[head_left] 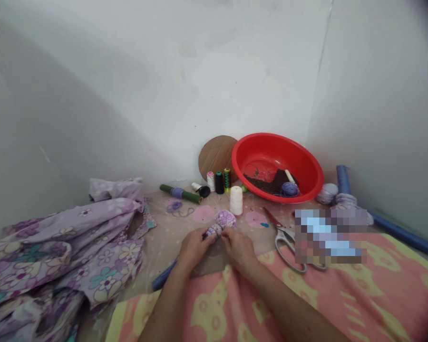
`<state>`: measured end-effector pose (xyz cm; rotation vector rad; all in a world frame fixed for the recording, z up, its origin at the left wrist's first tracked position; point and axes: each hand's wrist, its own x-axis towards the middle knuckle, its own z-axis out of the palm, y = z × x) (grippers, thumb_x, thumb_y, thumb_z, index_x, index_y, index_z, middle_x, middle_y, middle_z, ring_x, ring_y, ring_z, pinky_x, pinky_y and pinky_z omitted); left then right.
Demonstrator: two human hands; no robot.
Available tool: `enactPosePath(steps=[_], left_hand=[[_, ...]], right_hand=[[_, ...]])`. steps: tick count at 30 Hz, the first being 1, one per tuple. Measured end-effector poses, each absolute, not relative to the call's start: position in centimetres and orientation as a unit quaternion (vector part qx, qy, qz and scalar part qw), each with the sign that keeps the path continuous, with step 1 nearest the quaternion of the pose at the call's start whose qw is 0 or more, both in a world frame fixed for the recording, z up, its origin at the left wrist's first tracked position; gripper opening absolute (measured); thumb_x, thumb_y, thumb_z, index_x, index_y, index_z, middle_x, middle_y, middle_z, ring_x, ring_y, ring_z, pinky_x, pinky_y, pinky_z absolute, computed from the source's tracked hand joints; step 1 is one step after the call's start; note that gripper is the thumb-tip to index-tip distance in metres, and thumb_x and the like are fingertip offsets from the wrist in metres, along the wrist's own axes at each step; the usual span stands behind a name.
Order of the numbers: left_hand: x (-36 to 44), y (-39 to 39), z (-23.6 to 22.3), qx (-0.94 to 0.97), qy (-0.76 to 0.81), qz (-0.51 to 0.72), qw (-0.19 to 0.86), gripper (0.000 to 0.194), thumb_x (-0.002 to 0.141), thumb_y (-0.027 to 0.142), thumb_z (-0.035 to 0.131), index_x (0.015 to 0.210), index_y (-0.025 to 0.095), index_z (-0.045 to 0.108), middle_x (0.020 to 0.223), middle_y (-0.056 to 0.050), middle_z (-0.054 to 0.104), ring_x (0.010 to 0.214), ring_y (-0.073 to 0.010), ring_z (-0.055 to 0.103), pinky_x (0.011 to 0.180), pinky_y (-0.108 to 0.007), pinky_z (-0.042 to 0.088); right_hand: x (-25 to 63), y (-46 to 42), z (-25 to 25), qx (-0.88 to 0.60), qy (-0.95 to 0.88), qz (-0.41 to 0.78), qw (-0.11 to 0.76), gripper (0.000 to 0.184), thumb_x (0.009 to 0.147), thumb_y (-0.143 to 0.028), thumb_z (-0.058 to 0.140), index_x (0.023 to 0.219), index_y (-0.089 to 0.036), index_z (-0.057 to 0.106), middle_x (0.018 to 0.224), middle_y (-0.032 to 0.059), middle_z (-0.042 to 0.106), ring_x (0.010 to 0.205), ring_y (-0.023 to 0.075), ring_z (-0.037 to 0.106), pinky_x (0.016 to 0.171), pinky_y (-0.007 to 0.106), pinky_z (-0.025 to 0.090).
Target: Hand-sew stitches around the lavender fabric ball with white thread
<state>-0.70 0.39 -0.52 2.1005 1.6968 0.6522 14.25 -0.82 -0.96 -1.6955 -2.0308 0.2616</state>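
My left hand (197,248) is closed round a blue stick (161,279), whose near end sticks out at the lower left. Floral fabric strip (214,230) is wrapped about the stick's far part, just beyond my fingers. A rounded lilac-and-white floral bundle (226,218) sits at that far end; I cannot tell whether it is joined to the stick. My right hand (239,248) is pinched closed against the wrapped strip, its fingertips close to my left ones. A white thread cone (236,201) stands just beyond the bundle. Scissors (288,244) lie right of my right hand.
Floral fabric (103,228) heaps at the left. A red basin (316,173) with a purple yarn ball (290,189) leans behind, beside a cardboard disc (214,154), thread spools (219,183) and a green stick (190,196). A patterned towel (214,308) lies in front.
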Motion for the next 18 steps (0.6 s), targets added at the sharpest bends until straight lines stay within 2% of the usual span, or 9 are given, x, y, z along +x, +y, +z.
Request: enactPosePath(steps=[18], left_hand=[[-0.41,0.00,0.05,0.749,0.603,0.224,0.159,0.035,0.076,0.041,0.040,0.095,0.021,0.061,0.095,-0.004,0.063,0.083,-0.0168,0.054,0.069,-0.020,0.036]], right_hand=[[13.28,-0.37,-1.67,-0.625,-0.710,0.118,0.301,0.018,0.079,-0.023,0.038,0.085,-0.020,0.055,0.076,0.0042,0.064,0.072,0.0169,0.058,0.059,0.025,0.035]])
